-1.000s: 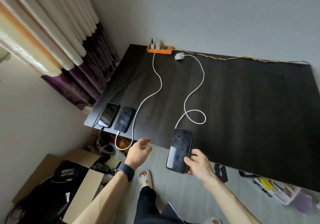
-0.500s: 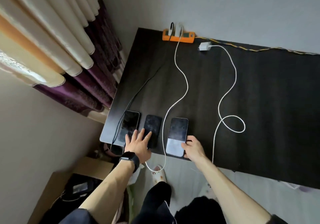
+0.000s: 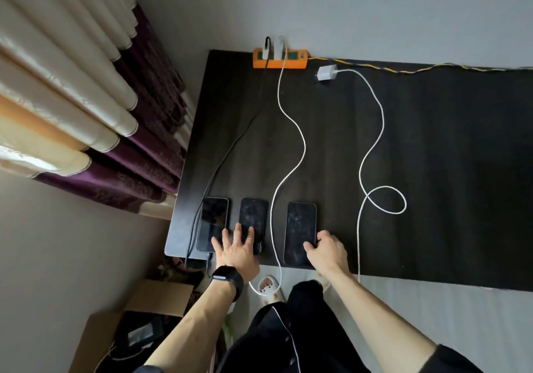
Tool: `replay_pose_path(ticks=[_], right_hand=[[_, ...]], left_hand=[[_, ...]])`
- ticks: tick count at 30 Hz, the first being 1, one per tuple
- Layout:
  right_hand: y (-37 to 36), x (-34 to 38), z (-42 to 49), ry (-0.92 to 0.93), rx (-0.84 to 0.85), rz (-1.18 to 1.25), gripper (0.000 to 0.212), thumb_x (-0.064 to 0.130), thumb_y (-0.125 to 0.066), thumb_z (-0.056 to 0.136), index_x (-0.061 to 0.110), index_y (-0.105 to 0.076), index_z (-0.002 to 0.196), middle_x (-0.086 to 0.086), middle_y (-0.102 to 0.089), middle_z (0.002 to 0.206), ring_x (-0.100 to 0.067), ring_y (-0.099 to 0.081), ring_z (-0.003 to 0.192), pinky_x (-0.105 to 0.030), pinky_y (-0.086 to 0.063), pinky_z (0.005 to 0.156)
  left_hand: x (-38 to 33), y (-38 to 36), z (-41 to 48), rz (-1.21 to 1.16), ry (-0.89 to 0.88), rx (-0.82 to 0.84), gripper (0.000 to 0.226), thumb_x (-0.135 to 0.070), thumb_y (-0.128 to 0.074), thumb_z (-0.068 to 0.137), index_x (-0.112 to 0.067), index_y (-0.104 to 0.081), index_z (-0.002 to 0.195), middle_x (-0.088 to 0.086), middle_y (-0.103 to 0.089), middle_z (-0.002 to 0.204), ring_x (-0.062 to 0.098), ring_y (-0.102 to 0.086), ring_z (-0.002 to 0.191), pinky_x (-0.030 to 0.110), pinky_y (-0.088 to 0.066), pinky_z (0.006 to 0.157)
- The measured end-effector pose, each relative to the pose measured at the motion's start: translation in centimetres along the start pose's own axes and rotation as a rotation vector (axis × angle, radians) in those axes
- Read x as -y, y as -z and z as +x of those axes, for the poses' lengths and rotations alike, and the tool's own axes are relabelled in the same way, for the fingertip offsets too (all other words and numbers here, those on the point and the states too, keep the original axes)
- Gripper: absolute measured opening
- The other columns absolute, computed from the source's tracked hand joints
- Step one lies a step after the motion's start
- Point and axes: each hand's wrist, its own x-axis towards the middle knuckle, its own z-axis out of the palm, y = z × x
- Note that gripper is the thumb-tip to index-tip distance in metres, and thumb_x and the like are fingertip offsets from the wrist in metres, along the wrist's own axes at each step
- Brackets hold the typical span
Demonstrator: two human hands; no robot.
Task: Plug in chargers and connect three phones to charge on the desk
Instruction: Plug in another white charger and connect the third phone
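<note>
The third phone [image 3: 300, 232] lies at the desk's [image 3: 432, 142] near edge; our right hand [image 3: 327, 250] pinches its lower corner, while our left hand [image 3: 236, 250] rests spread-fingered across the other two. We should next plug the loose white charger [image 3: 326, 72] into the orange strip [image 3: 279, 59].

**Three phones lined up at the table's near edge**

Three dark-screened phones are lying face up in a row: the left phone [image 3: 212, 224], the middle phone [image 3: 253, 221] and the right phone [image 3: 300, 232], set a little apart. An orange power strip [image 3: 279, 59] is sitting at the far edge, carrying a black plug and a white one. A black cable [image 3: 230, 150] and a white cable [image 3: 291, 130] are trailing toward the phones. A white charger [image 3: 326, 72] is lying unplugged beside the strip, its looped cable [image 3: 375, 130] running off the near edge.
</note>
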Motion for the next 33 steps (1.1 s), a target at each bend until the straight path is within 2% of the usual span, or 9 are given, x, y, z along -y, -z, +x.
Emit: replay_pose_path(ticks=[6, 9, 13, 19, 22, 24, 26, 29, 33], right_hand=[[-0.3, -0.7, -0.3, 0.023, -0.033, 0.033, 0.038, 0.039, -0.064, 0.092, 0.012, -0.054, 0.116, -0.009, -0.066, 0.112, -0.03, -0.063, 0.105, -0.039, -0.049, 0.088], [-0.3, -0.8, -0.4, 0.043, -0.051, 0.079, 0.046, 0.036, -0.066, 0.09, 0.021, -0.045, 0.128, -0.006, -0.068, 0.107, -0.029, -0.065, 0.101, -0.04, -0.052, 0.085], [-0.4, -1.2, -0.4, 0.035, -0.017, 0.121, 0.061, 0.04, -0.066, 0.09, 0.031, -0.037, 0.144, -0.003, -0.069, 0.112, -0.026, -0.063, 0.107, -0.038, -0.051, 0.09], [-0.4, -1.5, -0.6, 0.032, 0.018, 0.102, 0.067, 0.046, -0.06, 0.092, 0.037, -0.028, 0.15, -0.004, -0.07, 0.112, -0.027, -0.064, 0.108, -0.038, -0.052, 0.092], [0.1, -1.1, -0.9, 0.035, 0.037, 0.08, 0.07, 0.049, -0.056, 0.092, 0.032, -0.024, 0.152, -0.004, -0.067, 0.119, -0.026, -0.062, 0.112, -0.04, -0.05, 0.096], [1.2, -0.8, -0.9, 0.055, 0.022, 0.068, 0.067, 0.047, -0.056, 0.093, 0.027, -0.029, 0.152, -0.002, -0.063, 0.124, -0.024, -0.06, 0.115, -0.037, -0.048, 0.098], [2.9, -0.3, 0.0, 0.109, 0.012, 0.083, 0.057, 0.043, -0.057, 0.094, 0.028, -0.039, 0.147, 0.003, -0.062, 0.125, -0.017, -0.062, 0.111, -0.032, -0.048, 0.095], [6.2, 1.0, 2.1, 0.215, 0.025, 0.156, 0.045, 0.038, -0.059, 0.095, 0.031, -0.052, 0.139, 0.007, -0.062, 0.124, -0.007, -0.064, 0.1, -0.024, -0.049, 0.091], [11.0, 3.9, 7.5, 0.301, -0.003, 0.214, 0.039, 0.037, -0.06, 0.096, 0.034, -0.055, 0.134, 0.013, -0.061, 0.119, -0.001, -0.061, 0.102, -0.016, -0.044, 0.086]], left_hand=[[-0.4, -0.2, -0.2, -0.004, -0.007, 0.014, 0.079, -0.035, -0.046, 0.092, -0.031, -0.001, 0.158, 0.006, 0.005, 0.166, 0.04, 0.003, 0.15, 0.066, -0.002, 0.117], [-0.1, -0.8, -0.5, 0.008, -0.03, 0.005, 0.08, -0.034, -0.046, 0.092, -0.034, 0.001, 0.157, 0.003, 0.008, 0.166, 0.035, 0.002, 0.151, 0.067, -0.002, 0.116], [0.3, -1.3, -0.7, 0.003, -0.042, 0.01, 0.081, -0.033, -0.045, 0.092, -0.037, 0.003, 0.157, 0.001, 0.011, 0.166, 0.031, 0.001, 0.152, 0.068, 0.0, 0.116], [-0.5, -1.0, -0.8, -0.015, -0.036, 0.005, 0.081, -0.032, -0.045, 0.09, -0.029, -0.001, 0.158, 0.007, 0.006, 0.166, 0.027, -0.001, 0.152, 0.068, 0.0, 0.116], [-0.8, -0.7, -0.8, -0.045, -0.019, -0.096, 0.071, -0.033, -0.046, 0.089, -0.024, -0.02, 0.154, 0.009, -0.011, 0.163, 0.027, -0.01, 0.151, 0.063, -0.005, 0.118], [-1.2, 0.3, 0.0, -0.076, 0.011, -0.198, 0.06, -0.035, -0.047, 0.087, -0.021, -0.034, 0.144, 0.006, -0.025, 0.157, 0.028, -0.018, 0.148, 0.058, -0.013, 0.118], [-2.0, 2.1, 1.9, -0.12, 0.023, -0.246, 0.058, -0.036, -0.048, 0.086, -0.02, -0.037, 0.141, 0.006, -0.029, 0.155, 0.029, -0.018, 0.148, 0.056, -0.016, 0.118], [-3.4, 5.4, 5.6, -0.2, -0.008, -0.298, 0.061, -0.033, -0.049, 0.088, -0.019, -0.035, 0.146, 0.009, -0.025, 0.158, 0.029, -0.013, 0.15, 0.054, -0.016, 0.119], [-5.3, 10.3, 11.6, -0.276, -0.074, -0.381, 0.065, -0.035, -0.044, 0.095, -0.019, -0.023, 0.155, 0.008, -0.013, 0.165, 0.026, -0.006, 0.153, 0.052, -0.011, 0.122]])
